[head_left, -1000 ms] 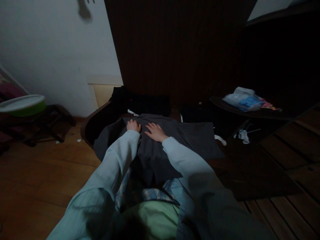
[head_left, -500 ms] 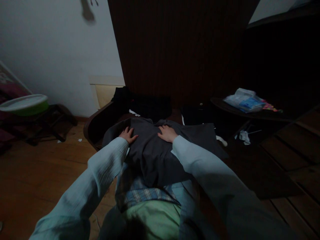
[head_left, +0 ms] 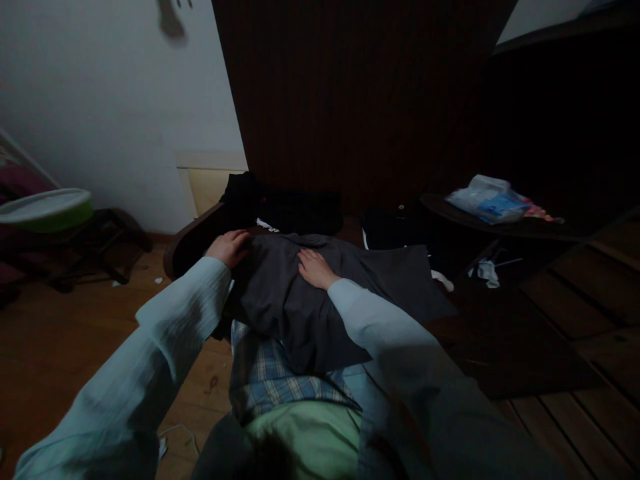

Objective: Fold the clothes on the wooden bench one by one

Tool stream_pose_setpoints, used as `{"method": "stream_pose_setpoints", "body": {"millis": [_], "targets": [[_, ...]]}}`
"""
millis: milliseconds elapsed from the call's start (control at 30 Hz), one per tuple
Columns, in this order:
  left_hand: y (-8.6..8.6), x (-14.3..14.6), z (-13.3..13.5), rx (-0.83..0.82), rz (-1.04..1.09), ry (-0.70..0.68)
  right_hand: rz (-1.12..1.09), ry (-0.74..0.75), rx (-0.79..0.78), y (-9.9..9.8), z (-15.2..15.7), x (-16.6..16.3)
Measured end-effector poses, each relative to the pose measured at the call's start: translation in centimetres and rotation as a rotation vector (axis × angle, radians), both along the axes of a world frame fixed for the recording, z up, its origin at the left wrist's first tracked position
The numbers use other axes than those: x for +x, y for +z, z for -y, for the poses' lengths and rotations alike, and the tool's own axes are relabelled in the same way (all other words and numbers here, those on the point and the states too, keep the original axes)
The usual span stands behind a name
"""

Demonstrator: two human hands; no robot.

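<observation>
A dark grey garment point(head_left: 300, 300) lies spread over a low dark wooden table point(head_left: 193, 243) in front of me. My left hand point(head_left: 229, 247) is curled around the garment's left edge near the table's rim. Flat on the middle of the cloth rests my right hand point(head_left: 314, 268), fingers stretched out. Both arms wear pale blue sleeves. A checked cloth point(head_left: 270, 373) hangs below the garment, near my body.
Black clothes point(head_left: 285, 207) are piled at the table's far end against a dark ribbed wall. A round side table point(head_left: 500, 223) at right carries a plastic bag point(head_left: 487, 198). At left, a green and white basin point(head_left: 45, 210) sits on a stand. The floor is wooden boards.
My left hand has moved left to the garment's edge and closed on it, folding that side inward. My right hand has shifted slightly left and stays flat on the cloth.
</observation>
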State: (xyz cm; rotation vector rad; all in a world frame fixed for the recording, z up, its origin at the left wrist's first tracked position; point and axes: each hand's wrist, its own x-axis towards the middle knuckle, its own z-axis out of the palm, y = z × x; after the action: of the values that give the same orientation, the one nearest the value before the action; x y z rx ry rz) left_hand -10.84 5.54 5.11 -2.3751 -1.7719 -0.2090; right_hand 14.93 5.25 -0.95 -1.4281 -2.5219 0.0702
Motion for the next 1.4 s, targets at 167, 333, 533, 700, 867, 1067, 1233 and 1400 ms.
{"method": "stream_pose_setpoints", "body": {"millis": [167, 333, 533, 700, 867, 1067, 1233, 1400], "targets": [[1.0, -2.4, 0.0, -0.053, 0.002, 0.178, -0.019, 0.056, -0.020, -0.2, -0.6, 0.4], [-0.1, -3.7, -1.3, -0.249, 0.057, 0.336, -0.026, 0.061, -0.010, -0.3, -0.6, 0.5], [2.6, -1.1, -1.1, -0.396, 0.773, 0.286, -0.044, 0.065, -0.011, -0.4, -0.8, 0.5], [3.3, 0.0, -0.6, -0.606, 1.216, 0.048, -0.053, 0.069, 0.002, -0.3, -0.6, 0.5], [-0.4, -3.5, -1.8, -0.489, 0.817, 0.151, -0.055, 0.066, 0.016, -0.4, -0.6, 0.5], [-3.7, -2.2, -2.0, -0.254, 0.339, 0.104, -0.048, 0.069, 0.020, -0.5, -0.7, 0.4], [-3.7, 3.0, -0.8, -0.062, 0.099, -0.232, -0.039, 0.060, 0.008, -0.3, -0.7, 0.4], [-3.0, 4.1, -0.8, -0.228, -0.013, -0.431, -0.040, 0.057, -0.002, -0.3, -0.7, 0.3]]}}
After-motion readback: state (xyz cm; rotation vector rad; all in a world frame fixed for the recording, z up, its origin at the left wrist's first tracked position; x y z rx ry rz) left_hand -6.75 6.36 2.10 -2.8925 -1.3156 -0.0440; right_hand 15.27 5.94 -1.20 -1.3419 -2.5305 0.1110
